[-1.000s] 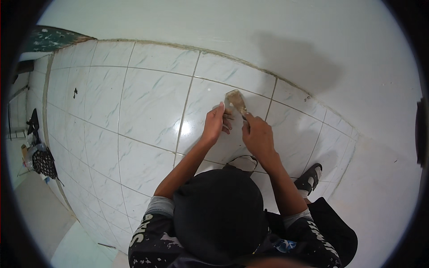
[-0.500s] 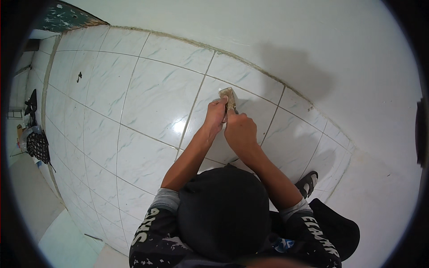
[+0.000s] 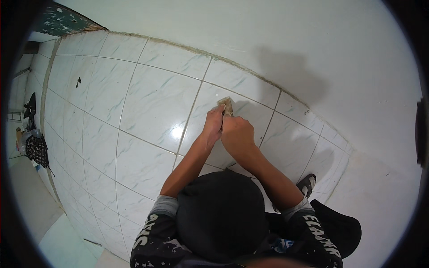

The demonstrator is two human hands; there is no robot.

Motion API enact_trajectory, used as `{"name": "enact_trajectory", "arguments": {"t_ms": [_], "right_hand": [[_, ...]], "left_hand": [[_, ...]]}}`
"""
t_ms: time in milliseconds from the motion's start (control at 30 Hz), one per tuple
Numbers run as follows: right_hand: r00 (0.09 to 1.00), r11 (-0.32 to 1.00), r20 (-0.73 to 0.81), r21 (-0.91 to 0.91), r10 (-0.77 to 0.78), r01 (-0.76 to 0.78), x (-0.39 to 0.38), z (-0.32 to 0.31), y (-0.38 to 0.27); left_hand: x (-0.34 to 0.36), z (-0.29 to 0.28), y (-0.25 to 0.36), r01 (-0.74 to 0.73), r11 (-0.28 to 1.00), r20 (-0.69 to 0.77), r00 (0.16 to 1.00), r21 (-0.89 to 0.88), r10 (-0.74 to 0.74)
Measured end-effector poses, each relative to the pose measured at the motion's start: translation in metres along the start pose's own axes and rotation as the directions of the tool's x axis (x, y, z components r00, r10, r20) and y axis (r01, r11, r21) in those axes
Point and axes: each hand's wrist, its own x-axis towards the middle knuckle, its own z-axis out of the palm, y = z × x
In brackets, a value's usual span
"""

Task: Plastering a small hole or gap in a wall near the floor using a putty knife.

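Note:
A putty knife [image 3: 227,103] with a worn, smeared, brownish blade is held in front of me over the white tiles. My right hand [image 3: 238,132] is closed round its handle, which the fingers hide. On the left side of the blade, my left hand [image 3: 213,123] is closed with its thumb pressed on the flat face. Both hands are close together, wrists nearly side by side. Whether the blade's edge touches the tile cannot be made out.
Marbled white floor tiles [image 3: 156,107] with dark joints spread around my hands. A pale wall [image 3: 348,49] rises beyond a rough floor edge. A dark patterned bag [image 3: 36,149] lies far left. A sandalled foot [image 3: 306,185] is at lower right, and a small dark object [image 3: 78,82] lies on the tiles.
Both hands and the putty knife have come slightly nearer to me, with the blade farther from the wall edge. Less of the tool shows between the hands. The view has shifted a little.

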Motion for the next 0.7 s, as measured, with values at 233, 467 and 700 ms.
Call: {"name": "enact_trajectory", "arguments": {"t_ms": [233,467,700], "right_hand": [[1.000,1.000,0.013,0.011,0.028,-0.028,0.016,0.002,-0.010],[0.970,0.995,0.222,-0.048,0.100,-0.091,0.008,-0.003,-0.012],[1.000,1.000,0.024,-0.011,-0.008,0.008,0.015,0.000,-0.007]], "left_hand": [[0.000,-0.001,0.019,-0.093,0.995,0.104,0.991,0.043,0.088],[-0.004,-0.004,0.008,0.039,0.999,0.073,0.997,-0.019,-0.038],[0.018,-0.007,0.005,0.042,0.999,0.153,0.988,-0.024,-0.038]]}}
